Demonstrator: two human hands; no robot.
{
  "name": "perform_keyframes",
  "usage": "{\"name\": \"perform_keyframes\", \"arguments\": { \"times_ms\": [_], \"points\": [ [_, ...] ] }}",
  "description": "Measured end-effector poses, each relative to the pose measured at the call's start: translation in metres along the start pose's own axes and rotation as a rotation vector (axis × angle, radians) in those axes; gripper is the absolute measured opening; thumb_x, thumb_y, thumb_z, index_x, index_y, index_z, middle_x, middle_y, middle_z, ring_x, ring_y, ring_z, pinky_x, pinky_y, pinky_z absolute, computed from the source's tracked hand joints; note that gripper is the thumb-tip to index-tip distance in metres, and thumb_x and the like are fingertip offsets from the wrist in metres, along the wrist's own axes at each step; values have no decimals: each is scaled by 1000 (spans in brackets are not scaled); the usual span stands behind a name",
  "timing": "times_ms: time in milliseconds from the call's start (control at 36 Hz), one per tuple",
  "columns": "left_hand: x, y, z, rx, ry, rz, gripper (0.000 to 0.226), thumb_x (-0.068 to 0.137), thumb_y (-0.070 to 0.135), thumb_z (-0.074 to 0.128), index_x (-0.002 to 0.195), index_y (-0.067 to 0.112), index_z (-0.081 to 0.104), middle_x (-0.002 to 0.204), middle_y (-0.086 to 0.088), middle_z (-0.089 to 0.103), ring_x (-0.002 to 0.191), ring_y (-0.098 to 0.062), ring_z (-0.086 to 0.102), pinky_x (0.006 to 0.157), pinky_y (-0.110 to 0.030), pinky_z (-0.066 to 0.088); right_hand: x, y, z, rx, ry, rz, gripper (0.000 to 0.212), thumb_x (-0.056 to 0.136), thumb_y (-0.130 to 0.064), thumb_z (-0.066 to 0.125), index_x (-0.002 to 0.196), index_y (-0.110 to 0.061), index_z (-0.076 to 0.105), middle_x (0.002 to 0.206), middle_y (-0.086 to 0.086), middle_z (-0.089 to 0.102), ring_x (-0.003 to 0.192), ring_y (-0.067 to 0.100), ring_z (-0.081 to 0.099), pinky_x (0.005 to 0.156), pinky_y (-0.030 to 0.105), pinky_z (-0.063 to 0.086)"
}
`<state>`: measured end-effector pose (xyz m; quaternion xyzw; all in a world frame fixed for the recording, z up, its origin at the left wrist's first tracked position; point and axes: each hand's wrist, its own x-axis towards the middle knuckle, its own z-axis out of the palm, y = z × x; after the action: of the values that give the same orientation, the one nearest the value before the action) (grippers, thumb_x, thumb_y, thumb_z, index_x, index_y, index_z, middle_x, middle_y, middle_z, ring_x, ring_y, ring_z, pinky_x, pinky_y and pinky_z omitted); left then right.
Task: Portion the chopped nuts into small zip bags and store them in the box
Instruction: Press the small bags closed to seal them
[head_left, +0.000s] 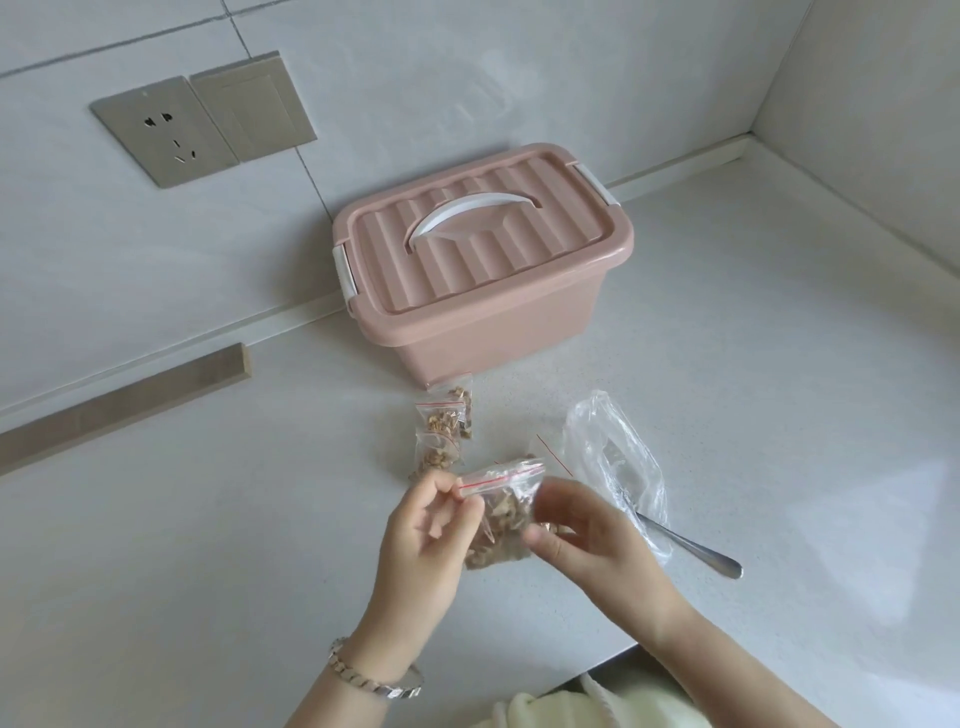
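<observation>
A small zip bag of chopped nuts (501, 514) with a red seal line hangs above the counter between both hands. My left hand (426, 535) pinches its top left corner at the seal. My right hand (582, 530) grips the bag's right side. Several filled zip bags (441, 431) lie on the counter just beyond, in front of the pink box (483, 270). The box stands against the wall with its ribbed lid on and its white handle folded down.
A crumpled clear plastic bag (613, 457) lies right of my hands, with a metal spoon (696, 551) poking out from under it. A wall socket (166, 130) is at the upper left. The counter's front edge (597, 667) runs below my wrists.
</observation>
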<state>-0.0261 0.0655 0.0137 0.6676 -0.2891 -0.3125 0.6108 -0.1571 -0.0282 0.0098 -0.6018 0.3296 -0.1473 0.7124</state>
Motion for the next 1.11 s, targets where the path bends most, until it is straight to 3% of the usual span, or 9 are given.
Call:
{"name": "perform_keyframes", "arguments": {
  "times_ms": [111, 222, 361, 444, 556, 694, 806, 944, 1111],
  "points": [
    [0, 12, 13, -72, -50, -44, 22, 66, 34, 62, 68, 15, 50, 58, 2, 53, 57, -8, 47, 57, -20, 42, -1, -13, -3, 169, 24, -28, 22, 71, -17, 73, 88, -5, 69, 80, 5, 73, 76, 15, 68, 68, 21, 51],
    [-1, 19, 24, -204, -49, -148, 17, 58, 29, 66, 66, 22, 52, 62, 1, 55, 55, -8, 48, 51, -16, 41, -5, -17, -10, 183, 141, -33, 16, 66, -16, 71, 79, -8, 75, 77, 6, 74, 73, 13, 68, 67, 18, 50],
    [-8, 22, 40, -238, -92, -251, 31, 68, 13, 78, 96, 13, 64, 83, -8, 70, 67, -6, 63, 55, -15, 47, -11, -20, -8, 234, 214, -45, 10, 65, -12, 69, 71, -6, 74, 71, 5, 73, 68, 10, 68, 62, 13, 49],
    [-10, 24, 44, -238, -76, -259, 16, 73, 13, 72, 85, 3, 71, 84, -27, 68, 62, -19, 65, 49, -18, 50, -14, -22, -8, 240, 216, -52, 11, 65, -11, 70, 73, -4, 74, 76, 7, 74, 75, 14, 70, 65, 14, 50],
    [-12, 33, 46, -289, -91, -307, 20, 70, 22, 70, 78, 4, 73, 78, -24, 70, 52, -31, 63, 48, -36, 55, -15, -22, -11, 263, 227, -27, 18, 62, -10, 69, 76, 0, 72, 76, 9, 74, 74, 14, 70, 65, 14, 50],
    [-13, 41, 48, -268, -21, -316, 10, 67, 15, 65, 68, 11, 74, 66, -11, 70, 50, -23, 64, 40, -35, 53, -18, -26, -12, 246, 232, -12, 11, 67, -9, 68, 74, -3, 72, 73, 7, 74, 68, 12, 69, 62, 13, 50],
    [-13, 40, 48, -267, 0, -262, 8, 73, 5, 63, 75, 5, 71, 65, -7, 71, 51, -13, 65, 42, -18, 50, -21, -28, -14, 241, 257, -10, 9, 75, -1, 66, 70, -7, 72, 73, 4, 74, 68, 7, 69, 61, 11, 48],
    [-14, 34, 48, -243, 15, -224, 20, 69, 14, 65, 82, -1, 71, 79, -19, 71, 67, -19, 68, 49, -17, 51, -26, -31, -16, 253, 266, -1, 8, 66, -15, 68, 63, -17, 75, 74, 6, 74, 72, 15, 70, 69, 19, 53],
    [-17, 35, 48, -261, 12, -245, 12, 66, 16, 66, 73, 9, 73, 71, -9, 72, 62, -12, 67, 46, -16, 49, -27, -28, -18, 168, 312, 1, 8, 61, -20, 71, 65, -13, 74, 68, 10, 71, 66, 17, 65, 70, 26, 51]
  ]
}}
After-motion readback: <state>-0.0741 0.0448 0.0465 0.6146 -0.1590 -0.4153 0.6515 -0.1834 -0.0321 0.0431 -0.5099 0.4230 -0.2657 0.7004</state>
